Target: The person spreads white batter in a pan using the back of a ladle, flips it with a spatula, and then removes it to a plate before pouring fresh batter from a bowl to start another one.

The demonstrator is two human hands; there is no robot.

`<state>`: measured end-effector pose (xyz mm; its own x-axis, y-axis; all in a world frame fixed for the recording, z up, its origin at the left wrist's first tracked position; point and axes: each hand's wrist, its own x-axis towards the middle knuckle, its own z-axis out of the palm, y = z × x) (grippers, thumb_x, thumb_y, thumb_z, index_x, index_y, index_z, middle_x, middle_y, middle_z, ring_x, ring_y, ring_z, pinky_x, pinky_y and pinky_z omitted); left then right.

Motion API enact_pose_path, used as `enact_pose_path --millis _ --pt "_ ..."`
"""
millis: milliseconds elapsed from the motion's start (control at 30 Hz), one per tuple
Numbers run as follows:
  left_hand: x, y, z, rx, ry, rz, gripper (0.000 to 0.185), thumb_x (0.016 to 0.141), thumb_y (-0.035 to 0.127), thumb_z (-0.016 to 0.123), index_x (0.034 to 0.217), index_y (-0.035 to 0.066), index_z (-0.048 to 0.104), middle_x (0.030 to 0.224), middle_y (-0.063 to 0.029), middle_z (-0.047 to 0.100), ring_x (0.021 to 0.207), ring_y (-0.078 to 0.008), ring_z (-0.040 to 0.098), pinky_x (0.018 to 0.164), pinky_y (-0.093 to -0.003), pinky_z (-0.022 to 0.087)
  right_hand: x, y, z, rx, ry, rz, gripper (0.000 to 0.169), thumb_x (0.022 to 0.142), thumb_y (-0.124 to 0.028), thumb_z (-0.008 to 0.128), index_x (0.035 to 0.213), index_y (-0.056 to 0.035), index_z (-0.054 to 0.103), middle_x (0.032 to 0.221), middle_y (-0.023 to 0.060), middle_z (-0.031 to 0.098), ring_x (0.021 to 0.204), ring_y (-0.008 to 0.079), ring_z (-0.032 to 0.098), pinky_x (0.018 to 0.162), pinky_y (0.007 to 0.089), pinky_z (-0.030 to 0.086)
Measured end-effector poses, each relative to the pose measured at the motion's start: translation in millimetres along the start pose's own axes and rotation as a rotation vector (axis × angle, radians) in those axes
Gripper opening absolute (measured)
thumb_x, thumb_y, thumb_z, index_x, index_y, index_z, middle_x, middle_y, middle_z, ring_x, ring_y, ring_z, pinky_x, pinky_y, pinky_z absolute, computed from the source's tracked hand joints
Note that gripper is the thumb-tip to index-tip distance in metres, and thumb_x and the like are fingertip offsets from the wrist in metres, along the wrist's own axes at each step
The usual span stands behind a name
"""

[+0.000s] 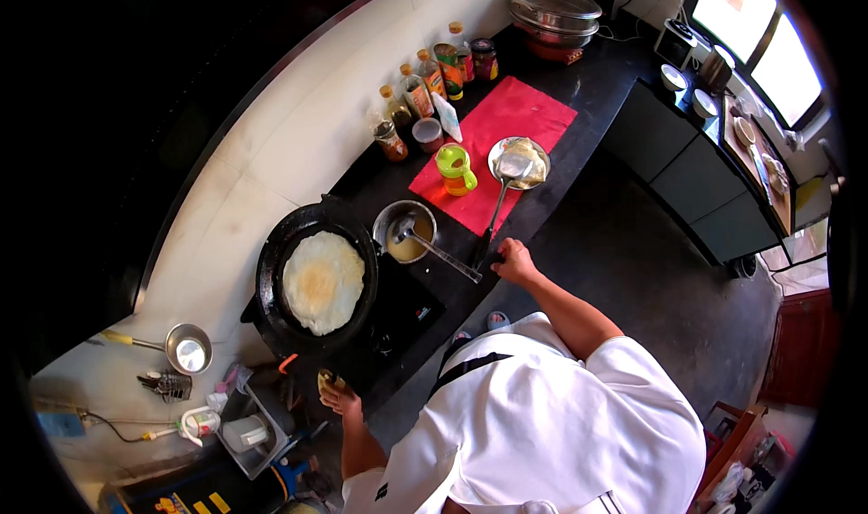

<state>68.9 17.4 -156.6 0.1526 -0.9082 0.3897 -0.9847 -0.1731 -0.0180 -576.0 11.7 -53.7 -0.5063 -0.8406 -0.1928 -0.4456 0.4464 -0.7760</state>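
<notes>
My left hand [341,399] is closed around a yellowish piece [329,382] just below the wok; whether it is a cloth or a handle is unclear. A round pale flatbread [324,283], browned at its middle, lies flat in the black wok [263,290]. My right hand [517,263], fingers loosely bent and apparently empty, is beside the dark handle of a metal spatula [498,209]. The spatula's blade rests over folded flatbread [536,158] on a white plate [494,149]. Between wok and spatula, a ladle [441,251] leans in a metal bowl [378,224] of yellowish batter.
The wok sits over a black cooktop [410,304]. A green-lidded oil jug [454,168] stands on a red mat [522,107]. Bottles [415,93] line the wall, with a lidded steamer [555,12] beyond. A sink [261,439] lies at lower left.
</notes>
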Motion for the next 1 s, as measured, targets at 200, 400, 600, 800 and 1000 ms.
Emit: enact_pose_path --millis 200,400,600,800,1000 --pt "6 -11 4 0.187 0.049 0.150 0.080 0.099 0.040 0.060 0.166 0.013 0.025 0.167 -0.0227 0.027 0.148 -0.0531 0.031 0.107 -0.0656 0.043 6 -12 1 -0.196 -0.078 -0.040 0.053 0.062 -0.024 0.097 0.098 -0.0038 0.064 0.104 0.0179 0.064 0.108 0.0380 0.063 0.092 0.0438 0.055" --pt "14 -5 9 0.198 0.119 0.298 0.075 0.099 0.048 0.053 0.158 0.003 0.040 0.155 -0.0311 0.042 0.136 -0.0552 0.046 0.086 -0.0631 0.058 16 5 4 -0.258 -0.092 0.009 0.055 0.062 -0.026 0.096 0.102 -0.0045 0.065 0.110 0.0185 0.065 0.111 0.0381 0.064 0.094 0.0449 0.057" --pt "11 -25 7 -0.135 -0.362 0.017 0.066 0.094 0.031 0.067 0.148 -0.001 0.047 0.143 -0.0307 0.053 0.128 -0.0480 0.056 0.105 -0.0536 0.050 11 -13 2 -0.279 -0.085 -0.075 0.046 0.063 -0.028 0.094 0.097 -0.0088 0.070 0.098 0.0141 0.070 0.104 0.0371 0.066 0.091 0.0445 0.057" --pt "16 14 -31 -0.161 -0.258 0.040 0.075 0.095 0.037 0.067 0.153 -0.002 0.039 0.148 -0.0306 0.046 0.135 -0.0518 0.045 0.104 -0.0625 0.047 -8 -89 -24 0.161 -0.063 0.229 0.051 0.099 -0.049 0.067 0.104 0.0014 0.072 0.082 0.0182 0.073 0.078 0.0328 0.071 0.070 0.0421 0.058" --pt "-3 5 6 0.050 -0.438 -0.277 0.083 0.098 0.042 0.061 0.167 0.025 0.018 0.171 -0.0164 0.017 0.155 -0.0480 0.018 0.110 -0.0657 0.038 -24 -135 -5 -0.096 -0.245 -0.224 0.063 0.094 -0.042 0.073 0.142 -0.0032 0.056 0.102 0.0265 0.071 0.097 0.0442 0.071 0.086 0.0493 0.057"
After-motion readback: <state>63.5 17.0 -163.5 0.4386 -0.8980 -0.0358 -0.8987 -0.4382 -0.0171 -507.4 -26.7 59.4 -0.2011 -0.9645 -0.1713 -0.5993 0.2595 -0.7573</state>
